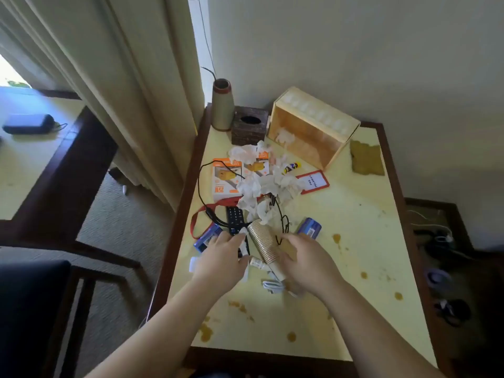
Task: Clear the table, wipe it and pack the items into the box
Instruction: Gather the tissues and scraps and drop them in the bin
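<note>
The stack of paper cups (263, 242) lies between both hands, long axis running away and leftward. Right hand (305, 261) apparently curls round its near end; left hand (221, 260) fingers lie loosely bent beside it, contact unclear.

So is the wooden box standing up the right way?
No, the box lies tipped on its side on the table, its open face turned toward the tissues.

You're looking at a pale yellow, smooth, stained tabletop (354, 241) in a dark glossy wooden frame, bearing a light, matt wooden box (311, 132), crumpled white paper tissues (261, 186), a rough olive cloth (366, 159) and a ribbed stack of tan paper cups (263, 241).
</note>
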`<state>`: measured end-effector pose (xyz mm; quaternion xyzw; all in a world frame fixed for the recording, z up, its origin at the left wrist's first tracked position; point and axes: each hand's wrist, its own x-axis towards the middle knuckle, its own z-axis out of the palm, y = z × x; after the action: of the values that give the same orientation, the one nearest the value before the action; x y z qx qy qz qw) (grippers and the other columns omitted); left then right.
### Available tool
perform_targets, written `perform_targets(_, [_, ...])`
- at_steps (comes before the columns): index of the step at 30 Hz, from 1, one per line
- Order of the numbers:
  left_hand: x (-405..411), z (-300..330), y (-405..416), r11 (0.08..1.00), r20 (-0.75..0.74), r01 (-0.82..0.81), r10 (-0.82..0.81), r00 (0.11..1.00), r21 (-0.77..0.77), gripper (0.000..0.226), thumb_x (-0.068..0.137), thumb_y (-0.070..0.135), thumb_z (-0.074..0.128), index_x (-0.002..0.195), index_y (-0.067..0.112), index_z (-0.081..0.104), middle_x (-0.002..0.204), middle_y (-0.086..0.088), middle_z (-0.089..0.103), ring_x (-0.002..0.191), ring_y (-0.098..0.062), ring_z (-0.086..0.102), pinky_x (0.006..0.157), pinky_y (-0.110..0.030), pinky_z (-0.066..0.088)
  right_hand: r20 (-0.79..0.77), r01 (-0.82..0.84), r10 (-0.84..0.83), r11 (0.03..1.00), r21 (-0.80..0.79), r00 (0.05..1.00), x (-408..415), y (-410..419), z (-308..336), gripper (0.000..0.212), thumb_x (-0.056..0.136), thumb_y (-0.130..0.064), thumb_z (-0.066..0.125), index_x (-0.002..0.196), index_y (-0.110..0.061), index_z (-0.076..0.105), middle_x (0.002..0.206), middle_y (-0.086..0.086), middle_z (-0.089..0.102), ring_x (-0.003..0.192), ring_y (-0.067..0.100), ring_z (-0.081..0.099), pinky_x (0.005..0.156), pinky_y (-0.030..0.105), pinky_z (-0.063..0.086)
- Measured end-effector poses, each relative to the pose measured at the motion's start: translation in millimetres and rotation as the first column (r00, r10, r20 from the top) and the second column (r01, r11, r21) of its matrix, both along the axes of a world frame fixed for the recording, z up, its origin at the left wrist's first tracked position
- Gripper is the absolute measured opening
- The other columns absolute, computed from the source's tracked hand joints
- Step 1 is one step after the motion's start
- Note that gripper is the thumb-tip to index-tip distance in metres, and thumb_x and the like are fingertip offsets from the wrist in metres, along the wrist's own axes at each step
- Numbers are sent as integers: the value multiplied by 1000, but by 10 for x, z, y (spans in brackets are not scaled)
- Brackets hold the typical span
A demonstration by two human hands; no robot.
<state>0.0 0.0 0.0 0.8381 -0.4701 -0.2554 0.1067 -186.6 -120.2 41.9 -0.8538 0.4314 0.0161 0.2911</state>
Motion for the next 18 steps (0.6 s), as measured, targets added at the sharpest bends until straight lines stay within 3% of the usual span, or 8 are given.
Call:
perform_targets(6, [-21, -206, -270, 993, 140, 80, -91, 986, 86, 64, 101, 47, 57, 158, 28, 37, 141, -1, 45, 130, -27, 40, 102, -42, 47, -48, 34, -31, 998, 57, 998, 88, -198, 28, 48, 99, -42, 56, 147, -39, 52, 138, -10, 64, 92, 8, 67, 75, 32, 57])
perform_targets(11, [-6, -313, -299, 990, 103, 70, -83, 991, 124, 58, 103, 17, 61, 157, 15, 41, 142, -7, 41, 123, -28, 41, 99, -37, 49, -43, -16, 20, 995, 97, 999, 242, -316, 26, 49, 103, -40, 55, 152, -38, 47, 143, -11, 61, 88, 6, 65, 74, 30, 55])
perform_targets(15, [-30, -323, -257, 998, 78, 44, -47, 996, 45, 25, 99, 7, 59, 122, 14, 66, 127, -5, 55, 114, -26, 51, 87, -30, 42, -66, -96, 98, 995, 41, 993, 415, -365, -16, 52, 104, -35, 53, 155, -34, 44, 147, -4, 53, 84, 11, 56, 70, 31, 49])
perform_targets(18, [-60, -282, -165, 999, 61, -12, 15, 998, -44, 20, 97, 2, 60, 108, 16, 70, 106, 2, 53, 105, -24, 53, 83, -30, 44, -152, -122, 116, 992, -33, 981, 566, -398, -53, 52, 104, -31, 53, 155, -34, 43, 143, 3, 45, 82, 15, 58, 60, 31, 44])
